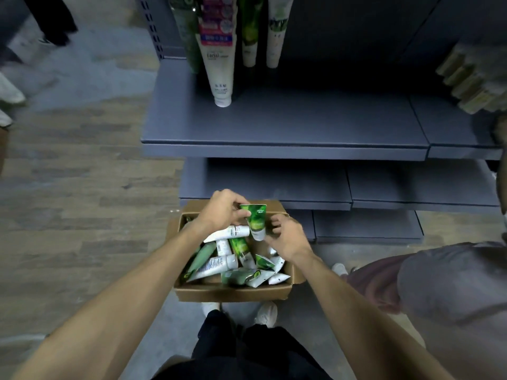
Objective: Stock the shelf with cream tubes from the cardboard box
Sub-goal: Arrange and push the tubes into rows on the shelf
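Cardboard box of jumbled cream tubes; left hand gripping green tube, right hand loosely curled, empty.

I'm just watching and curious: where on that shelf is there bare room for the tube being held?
The shelf is bare from right of the standing tubes across to the seam. Its back left corner is crowded with those tubes. The left hand holds the green tube over the packed box.
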Motion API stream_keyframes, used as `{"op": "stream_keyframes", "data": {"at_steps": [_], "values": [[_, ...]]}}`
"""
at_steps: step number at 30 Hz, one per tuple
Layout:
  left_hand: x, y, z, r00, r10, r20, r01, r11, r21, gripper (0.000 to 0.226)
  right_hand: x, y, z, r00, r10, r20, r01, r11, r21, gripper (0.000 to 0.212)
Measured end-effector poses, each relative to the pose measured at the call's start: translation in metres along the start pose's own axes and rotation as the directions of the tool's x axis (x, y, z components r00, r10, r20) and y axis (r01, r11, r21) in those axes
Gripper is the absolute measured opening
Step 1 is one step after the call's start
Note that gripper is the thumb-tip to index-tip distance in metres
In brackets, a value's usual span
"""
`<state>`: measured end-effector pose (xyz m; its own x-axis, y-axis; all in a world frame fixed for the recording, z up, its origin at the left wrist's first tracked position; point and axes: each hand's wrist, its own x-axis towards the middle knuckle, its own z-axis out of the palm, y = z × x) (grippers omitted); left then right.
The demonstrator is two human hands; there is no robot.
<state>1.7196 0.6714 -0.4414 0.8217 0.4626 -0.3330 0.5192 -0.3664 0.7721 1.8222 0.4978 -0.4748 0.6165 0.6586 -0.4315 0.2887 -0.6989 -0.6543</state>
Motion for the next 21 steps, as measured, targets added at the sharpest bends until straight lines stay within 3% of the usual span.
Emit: {"op": "stream_keyframes", "data": {"at_steps": [8,21], "values": [[0.001,0.058,-0.068,0.99,0.141,0.008,-0.141,0.989,0.037,0.011,0.011,-0.051,-0.022,0.981,-0.122,-0.15,0.139,0.984,0.107,0.027],[0.014,0.123,-0.142,0.939,0.321,-0.127,-0.298,0.939,0.171,0.009,0.045,-0.129,-0.084,0.917,-0.291,-0.272,0.311,0.95,0.033,0.03]]}}
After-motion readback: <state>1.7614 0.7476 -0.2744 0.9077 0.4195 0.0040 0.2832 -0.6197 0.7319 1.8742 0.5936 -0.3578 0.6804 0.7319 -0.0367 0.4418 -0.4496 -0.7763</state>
